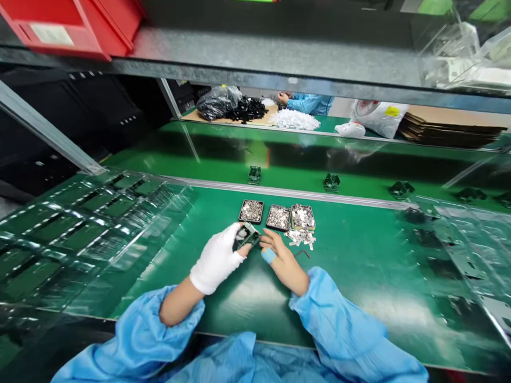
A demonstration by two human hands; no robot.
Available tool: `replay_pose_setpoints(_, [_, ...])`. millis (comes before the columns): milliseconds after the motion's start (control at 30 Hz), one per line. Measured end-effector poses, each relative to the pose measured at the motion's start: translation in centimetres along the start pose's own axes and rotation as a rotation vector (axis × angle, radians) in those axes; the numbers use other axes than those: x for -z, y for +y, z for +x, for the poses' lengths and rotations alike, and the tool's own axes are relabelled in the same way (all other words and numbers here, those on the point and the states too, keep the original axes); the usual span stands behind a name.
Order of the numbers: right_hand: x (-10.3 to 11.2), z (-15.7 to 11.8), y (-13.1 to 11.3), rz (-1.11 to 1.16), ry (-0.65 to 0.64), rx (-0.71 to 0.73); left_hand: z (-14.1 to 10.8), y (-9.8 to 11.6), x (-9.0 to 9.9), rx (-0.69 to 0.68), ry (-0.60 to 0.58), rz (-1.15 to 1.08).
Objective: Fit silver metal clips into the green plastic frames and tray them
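Note:
My left hand [219,259], in a white glove with bare fingertips, is closed around a small dark green part [248,236] above the green mat. Just right of that part is my right hand [284,263], bare, with a blue wrap on one finger. Its fingers are slightly bent and apart, near the part's right edge, and nothing shows in them. Beyond the hands stand a left tray of small metal pieces [251,211], a middle tray [278,217] and a right tray [302,216]. Loose silvery strips [301,237] lie in front of the right tray.
Clear plastic trays lie at the left [51,234] and right [459,260]. Green parts [331,182] sit behind a metal rail [279,191]. A shelf [255,58] with a red bin [75,26] spans overhead. Across the bench is another person's blue sleeve [309,103].

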State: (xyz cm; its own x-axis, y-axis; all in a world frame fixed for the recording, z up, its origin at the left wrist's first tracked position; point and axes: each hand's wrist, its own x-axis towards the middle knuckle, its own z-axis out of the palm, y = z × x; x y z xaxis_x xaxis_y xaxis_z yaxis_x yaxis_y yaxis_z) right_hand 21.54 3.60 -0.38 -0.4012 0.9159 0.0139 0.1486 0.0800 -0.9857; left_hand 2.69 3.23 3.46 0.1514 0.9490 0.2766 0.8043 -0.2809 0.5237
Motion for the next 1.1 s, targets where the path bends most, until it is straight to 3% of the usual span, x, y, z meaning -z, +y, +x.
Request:
replay_pose_setpoints(100, [1.5,-1.4,0.9,-0.264,-0.075,0.060,5.3,-2.7,3.4,0.123,0.070,0.037])
replay_pose_setpoints(200, [2.1,-2.3,1.8,-0.455,-0.148,0.113,12.4,-7.1,6.0,0.270,0.076,0.159])
replay_pose_setpoints(300, [1.8,-2.4,2.2,-0.554,-0.206,0.140,18.6,-11.9,7.4,0.426,0.049,0.297])
replay_pose_setpoints(400, [1.6,-2.3,2.3,-0.575,-0.231,0.118,22.1,-15.9,8.2,0.533,0.049,0.378])
replay_pose_setpoints(600, [1.9,-2.2,2.8,-0.532,-0.235,0.114,24.4,-21.0,9.1,0.696,0.026,0.450])
replay_pose_setpoints(800, [2.1,-1.8,3.7,-0.543,-0.282,0.101,25.6,-23.7,7.8,0.777,-0.022,0.468])
replay_pose_setpoints(967, [2.6,-1.5,3.8,-0.571,-0.312,0.110,25.9,-23.5,8.2,0.770,-0.051,0.462])
replay_pose_setpoints(1100, [3.2,-1.6,3.0,-0.618,-0.329,0.113,25.9,-21.3,12.4,0.615,-0.023,0.458])
